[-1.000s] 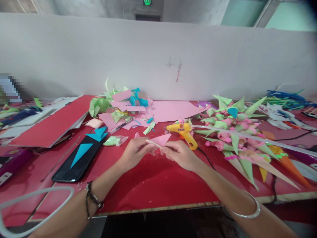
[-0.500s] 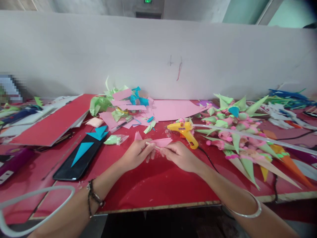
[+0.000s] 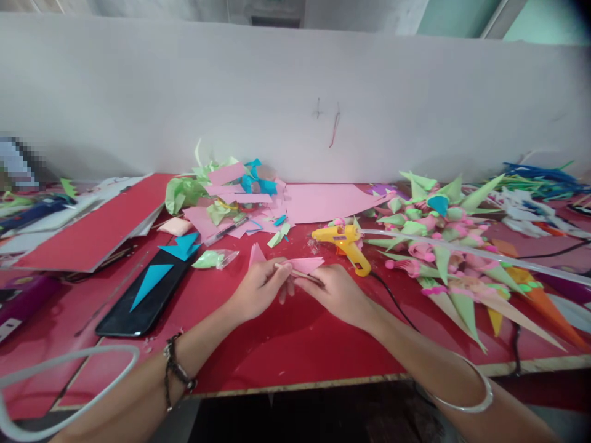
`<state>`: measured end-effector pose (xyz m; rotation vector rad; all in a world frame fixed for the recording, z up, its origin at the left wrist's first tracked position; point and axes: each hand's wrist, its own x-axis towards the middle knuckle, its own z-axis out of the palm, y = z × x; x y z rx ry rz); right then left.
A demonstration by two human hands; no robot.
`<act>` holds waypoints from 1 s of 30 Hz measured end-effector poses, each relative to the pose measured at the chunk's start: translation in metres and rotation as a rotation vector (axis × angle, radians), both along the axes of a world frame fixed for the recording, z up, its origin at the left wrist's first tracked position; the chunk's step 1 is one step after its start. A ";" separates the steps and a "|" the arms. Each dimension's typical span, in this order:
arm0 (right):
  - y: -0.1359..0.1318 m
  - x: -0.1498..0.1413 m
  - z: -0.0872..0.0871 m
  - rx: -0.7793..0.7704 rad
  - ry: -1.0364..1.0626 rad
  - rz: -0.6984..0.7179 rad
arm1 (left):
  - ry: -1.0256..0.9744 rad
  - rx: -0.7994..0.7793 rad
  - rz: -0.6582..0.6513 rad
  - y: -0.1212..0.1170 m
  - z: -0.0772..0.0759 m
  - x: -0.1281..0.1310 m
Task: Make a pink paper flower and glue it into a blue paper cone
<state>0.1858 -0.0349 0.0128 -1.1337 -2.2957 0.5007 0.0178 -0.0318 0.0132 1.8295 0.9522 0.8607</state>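
Note:
Close together over the middle of the red table, both hands are closed in pinches. My left hand (image 3: 263, 286) grips a piece of pink paper, and its thumb presses on the end of a thin pale stick (image 3: 302, 274). The stick's darker end runs into the fingers of my right hand (image 3: 344, 295), which pinches it. Behind the fingers a pink paper piece (image 3: 310, 264) shows with a pointed tip. Other pink paper (image 3: 257, 255) rises behind my left hand; whether they are one sheet is hidden. Just beyond my right hand lies a yellow glue gun (image 3: 346, 243), nozzle leftward.
Left of my hands are a black phone (image 3: 124, 317) with blue paper triangles (image 3: 151, 284) on it and a small plastic bag (image 3: 216, 259). Paper scraps (image 3: 240, 198) pile up behind. Paper cone flowers (image 3: 434, 252) heap at right. A red board (image 3: 101, 224) lies far left.
The pink paper between my hands has tilted from a broad face to a narrower strip. My left thumb has moved onto the stick, and more of the stick's darker end shows at right.

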 end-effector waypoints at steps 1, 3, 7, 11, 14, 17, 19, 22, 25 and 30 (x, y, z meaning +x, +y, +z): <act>0.000 0.000 0.001 0.006 -0.022 0.000 | -0.006 -0.007 -0.001 0.000 0.000 0.000; -0.001 0.000 0.002 0.034 -0.077 -0.014 | -0.017 -0.016 -0.008 0.000 0.001 -0.001; -0.001 0.001 0.000 0.128 -0.160 -0.019 | -0.030 -0.033 -0.002 -0.001 0.002 -0.002; 0.001 0.001 -0.002 0.166 -0.182 -0.016 | -0.002 -0.079 0.012 0.000 0.001 -0.003; 0.000 0.001 -0.001 0.123 -0.160 -0.006 | 0.001 -0.108 0.002 0.001 0.000 -0.003; -0.001 0.002 0.000 0.090 -0.129 0.003 | -0.053 -0.140 0.001 0.000 0.000 -0.002; -0.001 0.003 0.001 0.077 -0.091 0.016 | -0.099 -0.163 -0.001 -0.001 -0.001 -0.001; -0.002 0.003 0.002 0.040 -0.026 0.056 | -0.144 -0.158 -0.018 -0.001 -0.002 -0.001; -0.003 0.002 0.004 -0.010 0.041 0.109 | -0.152 -0.141 -0.039 -0.001 -0.004 -0.003; -0.003 0.002 0.007 -0.114 0.161 0.138 | -0.086 0.005 -0.095 0.001 -0.002 -0.007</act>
